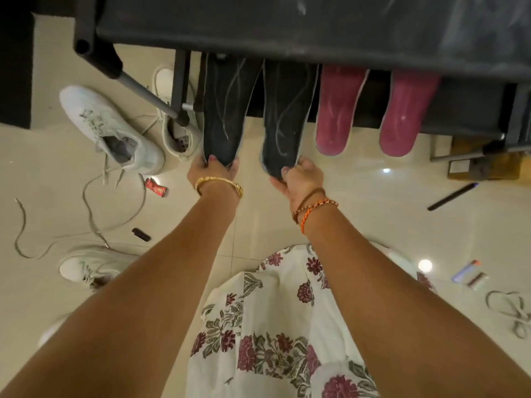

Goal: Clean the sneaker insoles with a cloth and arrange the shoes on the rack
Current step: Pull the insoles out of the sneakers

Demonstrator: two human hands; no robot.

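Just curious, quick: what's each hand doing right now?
Left hand: grips the left dark insole.
Right hand: grips the right dark insole.

Both my arms stretched fwd, near-parallel. My left hand & right hand each w/ fingers curled, pinching, thumbs on top.

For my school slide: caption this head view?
Both hands grip dark insoles beside pink insoles on a shoe rack.
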